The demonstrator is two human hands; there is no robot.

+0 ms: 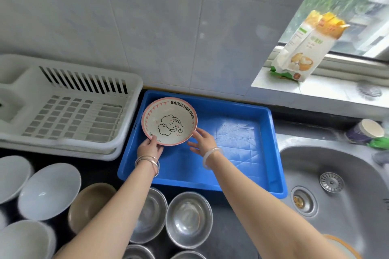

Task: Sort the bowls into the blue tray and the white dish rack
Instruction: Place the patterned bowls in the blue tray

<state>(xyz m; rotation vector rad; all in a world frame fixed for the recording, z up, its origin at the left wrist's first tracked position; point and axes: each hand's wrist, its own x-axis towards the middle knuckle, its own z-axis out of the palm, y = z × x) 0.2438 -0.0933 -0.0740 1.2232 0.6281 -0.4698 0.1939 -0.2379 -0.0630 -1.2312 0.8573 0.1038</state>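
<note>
1. Sorting looked barely begun: only one patterned bowl (pixel 169 121) had reached the blue tray (pixel 242 143), at the tray's far left corner.
2. Both hands were at that bowl. The left hand (pixel 149 147) pinched its near rim, thumb on top. The right hand (pixel 203 141) touched the rim's right side with fairly straight, loosely spread fingers, seemingly steadying rather than gripping.
3. Whether the bowl already sat on the tray floor or hung just above it, I could not tell, so this placement may not have been finished.
4. The rest of the tray showed bare blue floor.
5. Just left of the tray, the white dish rack (pixel 73 115) showed no bowls in the part in view, so that half of the job seemed untouched.
6. Nearly everything was left to do. On the counter (pixel 99 168), nearer than the tray, waited several white bowls (pixel 49 191), one brown bowl (pixel 90 204) and a group of steel bowls (pixel 188 219), some partly hidden by the arms or cut off by the picture's edge.
7. Right of the tray lay the sink (pixel 336 185). An orange-rimmed dish showed at the picture's lower right edge, too cropped to judge.
8. Which kind of bowl belonged in which container was not stated. The patterned one in the tray was the only hint.
</note>
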